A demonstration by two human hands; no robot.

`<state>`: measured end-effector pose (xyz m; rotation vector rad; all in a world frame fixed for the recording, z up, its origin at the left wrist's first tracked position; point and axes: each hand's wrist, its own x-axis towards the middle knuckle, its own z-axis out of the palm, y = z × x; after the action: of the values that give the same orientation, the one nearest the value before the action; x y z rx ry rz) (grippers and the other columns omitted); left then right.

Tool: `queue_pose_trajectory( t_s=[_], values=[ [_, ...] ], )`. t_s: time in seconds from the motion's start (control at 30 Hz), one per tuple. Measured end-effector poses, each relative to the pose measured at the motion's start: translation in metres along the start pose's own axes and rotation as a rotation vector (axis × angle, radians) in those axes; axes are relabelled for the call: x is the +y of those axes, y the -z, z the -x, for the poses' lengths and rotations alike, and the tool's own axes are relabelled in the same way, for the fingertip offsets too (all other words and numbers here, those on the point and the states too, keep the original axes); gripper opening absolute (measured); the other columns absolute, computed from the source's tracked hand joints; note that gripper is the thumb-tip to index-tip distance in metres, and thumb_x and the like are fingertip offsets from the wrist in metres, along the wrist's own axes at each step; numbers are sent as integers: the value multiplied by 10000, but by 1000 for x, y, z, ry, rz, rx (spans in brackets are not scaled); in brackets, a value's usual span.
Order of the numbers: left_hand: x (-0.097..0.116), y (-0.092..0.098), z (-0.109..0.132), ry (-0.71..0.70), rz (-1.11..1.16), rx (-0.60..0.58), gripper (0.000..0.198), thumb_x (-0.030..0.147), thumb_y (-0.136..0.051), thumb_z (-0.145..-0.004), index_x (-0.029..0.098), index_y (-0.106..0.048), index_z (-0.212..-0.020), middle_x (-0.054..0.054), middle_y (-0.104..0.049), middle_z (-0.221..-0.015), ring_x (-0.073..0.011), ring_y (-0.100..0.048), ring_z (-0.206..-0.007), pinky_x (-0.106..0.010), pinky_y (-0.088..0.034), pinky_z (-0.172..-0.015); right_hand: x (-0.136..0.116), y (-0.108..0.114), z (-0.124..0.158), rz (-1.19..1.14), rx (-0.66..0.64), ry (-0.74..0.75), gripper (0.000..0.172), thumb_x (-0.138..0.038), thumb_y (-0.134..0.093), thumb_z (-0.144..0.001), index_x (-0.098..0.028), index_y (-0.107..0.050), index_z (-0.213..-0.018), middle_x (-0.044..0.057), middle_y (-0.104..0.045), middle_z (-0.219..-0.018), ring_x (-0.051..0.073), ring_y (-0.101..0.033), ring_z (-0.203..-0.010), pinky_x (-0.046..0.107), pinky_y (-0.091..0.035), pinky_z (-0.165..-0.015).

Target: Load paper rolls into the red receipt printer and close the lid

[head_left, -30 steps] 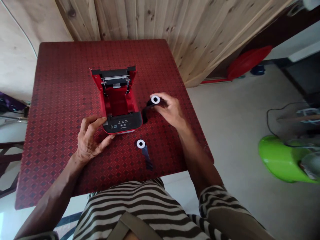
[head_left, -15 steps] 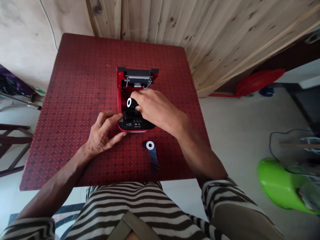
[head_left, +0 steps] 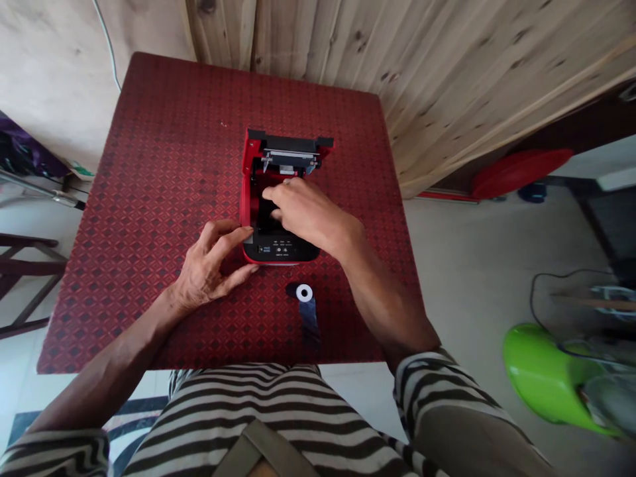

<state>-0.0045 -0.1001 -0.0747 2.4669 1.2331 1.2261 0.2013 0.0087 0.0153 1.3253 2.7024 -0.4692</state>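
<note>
A red and black label printer (head_left: 283,248) stands on the table with its lid (head_left: 291,144) raised. My left hand (head_left: 213,265) steadies its front left corner, fingers on the top edge and thumb against the front. Inside the open compartment, my right hand (head_left: 308,209) has its fingers bent around a black ribbon roll, which is mostly lost in the dark interior. Another dark ribbon roll with a white core (head_left: 304,293) lies in front of the printer, a loose strip trailing toward me.
A red patterned cloth (head_left: 163,165) covers the table, which meets a wooden plank wall (head_left: 318,40) at the back. To the left is a dark wooden chair (head_left: 30,278). A green plastic object (head_left: 541,371) stands on the floor at right.
My right hand has moved the black roll deeper against the compartment's left side; its white end no longer shows. My left hand keeps its hold. The view has shifted slightly.
</note>
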Motion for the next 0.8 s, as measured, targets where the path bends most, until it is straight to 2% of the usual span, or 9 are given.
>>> queue_pose_trajectory(
  t_s=[0.17,0.27,0.37,0.47,0.53,0.6,0.7,0.8],
  values=[
    [2,5,0,35,40,-8,580,466,-708,-994,244,-523,-1496,-113,-646,-1280,-228,-692,-1139,-392,-651,-993,12,2,39,-208,205,257,521,44,-485,-944,-185,-698,-1360,89,-755,-1374,236,-692,-1266,441,-515,-1149],
    [2,14,-12,89,94,27,558,538,-631,-1021,239,-538,-1483,-109,-667,-1262,-212,-695,-1030,-408,-651,-938,15,-7,58,-261,297,354,397,-35,-595,-960,-180,-714,-1310,87,-779,-1283,246,-700,-1183,461,-545,-1109],
    [-3,26,-43,99,79,66,517,544,-604,-1037,258,-555,-1466,-91,-669,-1252,-206,-685,-1039,-375,-647,-878,13,-19,63,-253,413,334,165,-128,-637,-1014,-184,-764,-1103,85,-781,-1091,247,-688,-1038,452,-579,-1003],
    [-19,32,-86,60,-20,96,530,573,-626,-1032,260,-563,-1456,-75,-644,-1274,-209,-649,-1164,-352,-630,-932,9,-28,61,-249,525,281,110,-150,-645,-1026,-194,-744,-1003,74,-733,-1015,239,-662,-999,421,-582,-939],
    [-34,29,-112,41,-42,112,599,654,-605,-1022,283,-526,-1485,-62,-596,-1380,-193,-639,-1219,-326,-616,-973,7,-33,60,-256,601,253,93,-149,-658,-1020,-205,-724,-988,66,-713,-1012,235,-657,-999,404,-580,-924],
    [-46,21,-129,83,-26,55,633,676,-553,-1041,262,-500,-1517,-55,-606,-1422,-180,-627,-1271,-299,-591,-1020,5,-39,61,-266,655,251,105,-157,-646,-1031,-214,-711,-973,57,-708,-996,219,-658,-968,377,-579,-899],
    [-48,11,-136,117,63,-56,656,683,-435,-1084,186,-518,-1505,-37,-698,-1330,-151,-678,-1203,-288,-565,-1046,3,-48,66,-237,694,267,175,-179,-598,-1065,-211,-715,-940,50,-721,-937,202,-654,-906,355,-563,-860],
    [-31,12,-127,98,87,-54,543,596,-397,-1124,200,-634,-1410,-19,-751,-1259,-142,-709,-1137,-296,-563,-1014,3,-57,72,-176,727,267,231,-135,-560,-1070,-225,-742,-961,37,-759,-934,197,-657,-880,369,-524,-826]
  ],
)
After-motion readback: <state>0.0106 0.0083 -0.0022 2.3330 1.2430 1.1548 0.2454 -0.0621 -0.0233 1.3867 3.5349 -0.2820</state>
